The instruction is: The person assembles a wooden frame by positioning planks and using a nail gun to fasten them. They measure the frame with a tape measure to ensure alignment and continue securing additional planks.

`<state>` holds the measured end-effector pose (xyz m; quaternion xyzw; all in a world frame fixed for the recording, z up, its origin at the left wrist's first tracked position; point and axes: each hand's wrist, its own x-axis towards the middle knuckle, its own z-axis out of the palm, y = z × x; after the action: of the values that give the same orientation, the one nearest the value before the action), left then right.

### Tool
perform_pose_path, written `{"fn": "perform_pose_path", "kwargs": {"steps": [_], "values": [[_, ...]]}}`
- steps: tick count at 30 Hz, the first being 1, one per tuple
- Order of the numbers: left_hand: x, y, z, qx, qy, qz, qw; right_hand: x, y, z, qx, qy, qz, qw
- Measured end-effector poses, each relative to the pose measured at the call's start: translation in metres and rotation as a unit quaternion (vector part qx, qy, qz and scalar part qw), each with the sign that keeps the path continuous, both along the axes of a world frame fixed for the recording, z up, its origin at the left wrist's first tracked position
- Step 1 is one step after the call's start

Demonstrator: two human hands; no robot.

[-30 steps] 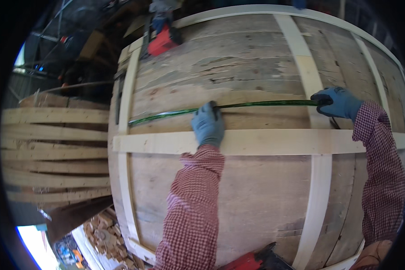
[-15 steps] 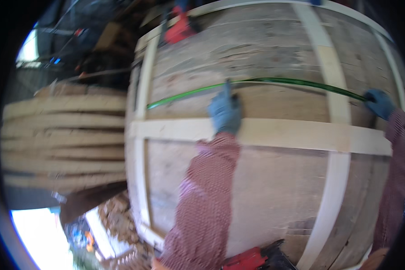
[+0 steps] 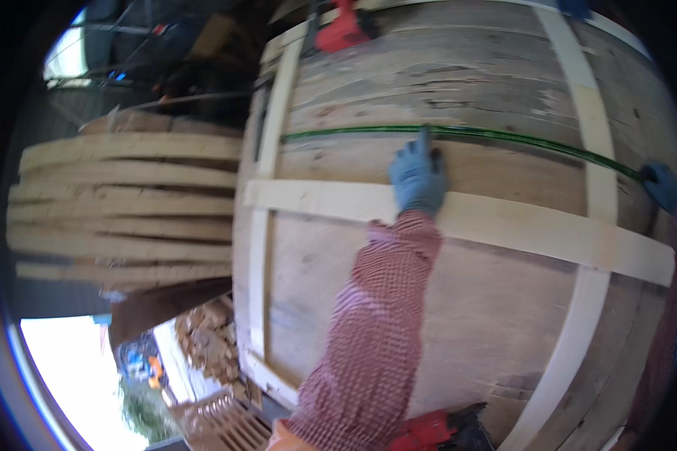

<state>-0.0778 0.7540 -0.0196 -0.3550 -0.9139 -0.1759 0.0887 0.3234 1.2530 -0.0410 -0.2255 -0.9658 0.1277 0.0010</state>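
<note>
My blue-gloved left hand [image 3: 419,179] with index finger outstretched onto a long, thin, shiny green strip [image 3: 504,136], strip lying across a weathered wooden panel [image 3: 399,83], my blue-gloved right hand [image 3: 663,186] apparently closed round its right end, blurred near the rim

Pale planks [image 3: 124,197] at left, a red tool [image 3: 342,31] up top, another red tool [image 3: 423,432] (partly cut off) below, heaped wood offcuts [image 3: 205,342] and a bright opening [image 3: 68,376] lower left

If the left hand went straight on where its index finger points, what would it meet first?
Probably the green strip; the left hand has its fingertip right at it, though contact is unclear.
</note>
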Motion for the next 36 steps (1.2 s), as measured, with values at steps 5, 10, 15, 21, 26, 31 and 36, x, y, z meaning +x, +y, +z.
{"fn": "perform_pose_path", "kwargs": {"steps": [5, 10, 15, 21, 26, 31, 36], "values": [[-0.005, -0.023, -0.009, 0.059, 0.024, -0.012, 0.998, -0.095, -0.089, 0.070, -0.062, -0.149, -0.067, 0.985], [0.002, -0.004, 0.002, 0.031, -0.037, 0.005, 0.999, -0.084, -0.092, 0.087, 0.017, -0.191, -0.086, 0.978], [-0.004, -0.012, -0.003, 0.022, -0.011, 0.005, 1.000, -0.092, -0.102, 0.090, 0.022, -0.210, -0.086, 0.974], [-0.004, -0.017, -0.004, 0.013, -0.008, 0.003, 1.000, -0.096, -0.110, 0.088, 0.030, -0.201, -0.083, 0.976], [0.000, -0.013, 0.006, 0.057, -0.015, -0.026, 0.998, -0.092, -0.111, 0.088, 0.014, -0.192, -0.105, 0.976], [0.058, -0.015, 0.033, 0.125, 0.159, -0.267, 0.942, -0.098, -0.115, 0.094, 0.042, -0.211, -0.101, 0.971], [0.303, -0.014, 0.057, -0.015, -0.204, -0.635, 0.745, -0.089, -0.109, 0.083, 0.059, -0.181, -0.078, 0.979]]}}
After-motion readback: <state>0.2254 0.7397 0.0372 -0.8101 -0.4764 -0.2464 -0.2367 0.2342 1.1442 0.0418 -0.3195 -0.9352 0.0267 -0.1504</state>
